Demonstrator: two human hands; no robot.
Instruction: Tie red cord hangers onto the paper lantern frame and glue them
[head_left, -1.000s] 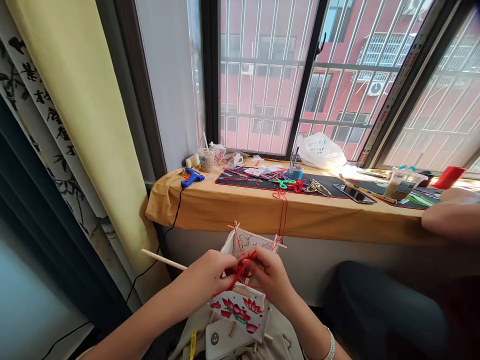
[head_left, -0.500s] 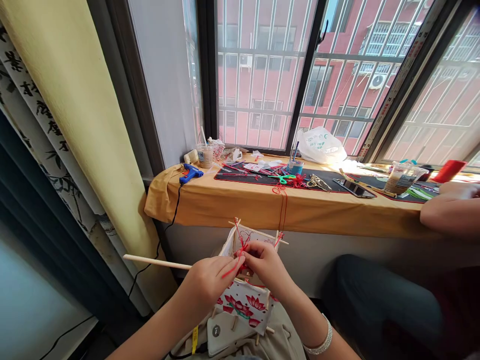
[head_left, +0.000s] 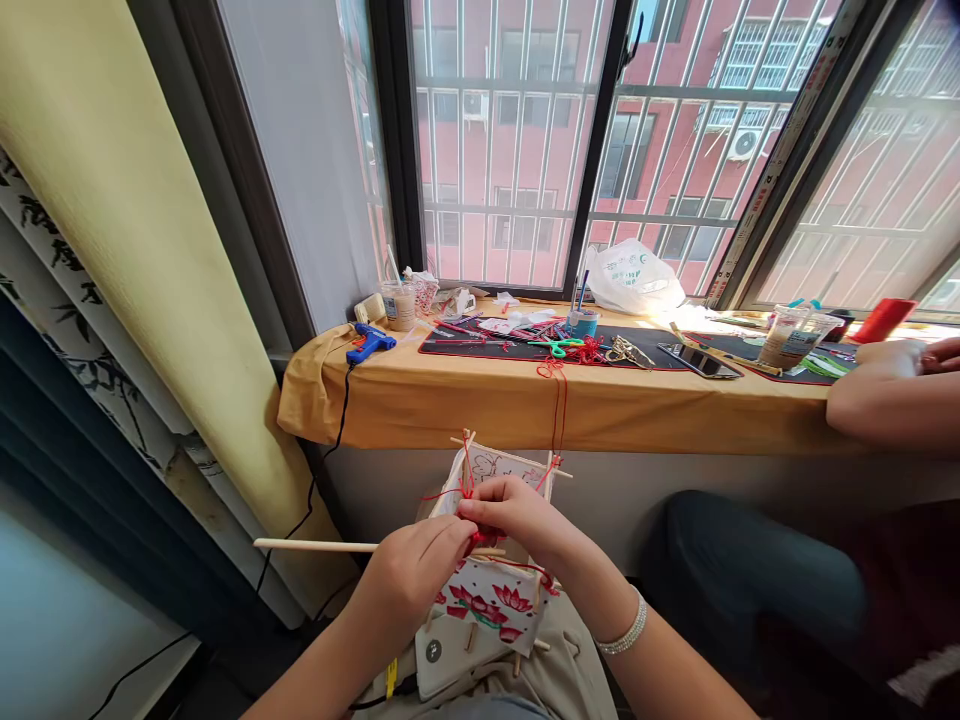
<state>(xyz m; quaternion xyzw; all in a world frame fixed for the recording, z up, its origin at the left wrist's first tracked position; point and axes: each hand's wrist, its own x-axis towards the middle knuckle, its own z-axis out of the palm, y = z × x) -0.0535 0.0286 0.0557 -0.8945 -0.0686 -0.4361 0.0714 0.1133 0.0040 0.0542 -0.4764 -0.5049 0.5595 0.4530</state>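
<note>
A square frame of thin sticks with white panels painted with red flowers (head_left: 495, 598) rests on my lap, over a white device (head_left: 450, 655). Above its open top my two hands meet. My left hand (head_left: 424, 560) pinches red cord (head_left: 466, 490) near its knot, and a long pale stick (head_left: 315, 545) juts out leftward from beside that hand. Closed on the same red cord is my right hand (head_left: 517, 510), its fingertips touching the left ones. Strands run up to the frame's corners. The fingers partly hide the knot.
Ahead, a cloth-covered ledge (head_left: 450, 410) bears a blue glue gun (head_left: 370, 343), green scissors (head_left: 556, 347), a phone (head_left: 699, 360), cups and a plastic bag (head_left: 634, 278). Another person's arm (head_left: 877, 400) rests at the right. A yellow curtain (head_left: 150, 250) hangs left.
My right hand has shifted slightly left, and a red cord end now points left above my left hand. The view has moved slightly, so the ledge appears higher.
</note>
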